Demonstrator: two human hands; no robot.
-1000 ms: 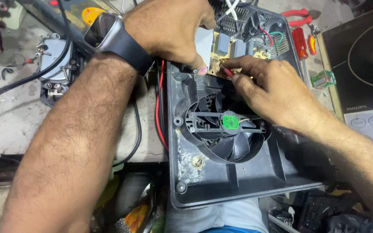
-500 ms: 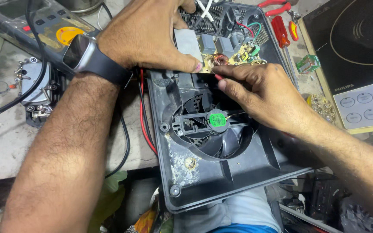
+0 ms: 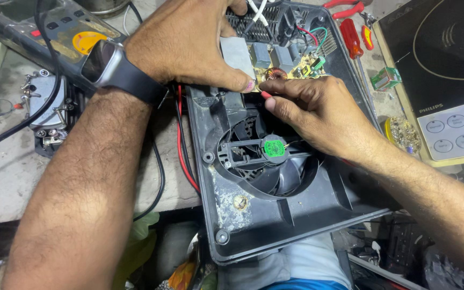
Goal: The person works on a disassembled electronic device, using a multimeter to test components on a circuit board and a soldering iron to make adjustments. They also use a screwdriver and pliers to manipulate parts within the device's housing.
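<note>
An opened dark grey cooktop housing (image 3: 296,215) lies in front of me, with a black fan (image 3: 272,161) bearing a green round label at its middle. At its far end sits a circuit board (image 3: 291,64) with a copper coil and small parts. My left hand (image 3: 189,43), a dark watch on its wrist, presses down on the board's near edge beside a grey metal block (image 3: 236,53). My right hand (image 3: 318,113) pinches a thin red-tipped probe (image 3: 265,94) at the board's edge, just beside my left fingertip.
A black glass cooktop panel (image 3: 447,64) with round buttons lies at the right. Red-handled pliers and screwdrivers (image 3: 350,32) lie behind the housing. A multimeter (image 3: 65,32) with a yellow dial sits at the upper left. Red and black leads (image 3: 181,150) run along the housing's left side.
The view has shifted, so the housing and both hands sit a little lower and further left in the picture. Both hands stay at the board's near edge.
</note>
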